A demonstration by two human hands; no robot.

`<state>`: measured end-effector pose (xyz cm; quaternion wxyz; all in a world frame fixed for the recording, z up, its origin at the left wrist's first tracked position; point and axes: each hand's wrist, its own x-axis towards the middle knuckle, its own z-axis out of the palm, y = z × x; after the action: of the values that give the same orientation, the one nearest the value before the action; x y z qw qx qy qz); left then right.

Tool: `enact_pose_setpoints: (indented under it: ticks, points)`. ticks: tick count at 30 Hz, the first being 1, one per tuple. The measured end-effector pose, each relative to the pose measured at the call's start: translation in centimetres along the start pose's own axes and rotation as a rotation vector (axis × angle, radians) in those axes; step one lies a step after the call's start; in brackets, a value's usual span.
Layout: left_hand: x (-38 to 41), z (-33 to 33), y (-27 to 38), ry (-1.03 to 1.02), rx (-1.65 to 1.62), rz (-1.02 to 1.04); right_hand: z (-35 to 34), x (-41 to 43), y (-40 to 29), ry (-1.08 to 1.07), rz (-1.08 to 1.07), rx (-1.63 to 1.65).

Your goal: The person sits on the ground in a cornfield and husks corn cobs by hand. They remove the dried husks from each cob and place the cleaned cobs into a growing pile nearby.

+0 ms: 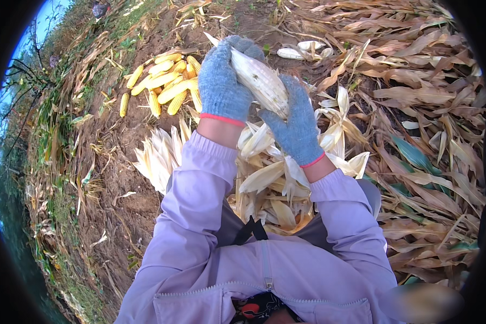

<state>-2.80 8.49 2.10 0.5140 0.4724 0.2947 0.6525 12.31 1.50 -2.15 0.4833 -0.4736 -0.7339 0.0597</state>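
Observation:
Both hands wear grey-blue knitted gloves with red cuffs. Between them they hold an ear of corn (259, 79) in its pale dry husk, tilted with its pointed tip up and to the left. My left hand (224, 79) wraps around the tip end, its fingers over the far side. At the lower, right end, my right hand (293, 117) grips the ear with the thumb below and the fingers behind. Loose pale corn husks (267, 178) lie heaped beneath my hands, between my legs.
Husked yellow corn ears (166, 83) are piled on bare soil (125, 170) at the upper left. A few ears in pale husks (303, 50) lie beyond my right hand. Dry cornstalks and leaves (421, 97) cover the ground on the right. More husks (160, 158) sit by my left forearm.

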Motion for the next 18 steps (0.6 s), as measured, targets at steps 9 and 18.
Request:
enact_pose_setpoints:
  ticks: [9, 18]
  points:
    - [0.7, -0.4, -1.5, 0.239, -0.618, -0.172, 0.5, 1.4, -0.8, -0.044, 0.144, -0.249]
    - [-1.9, 2.0, -1.3, 0.100, -0.016, -0.029, 2.3, 1.6, -0.8, -0.037, 0.760, 0.895]
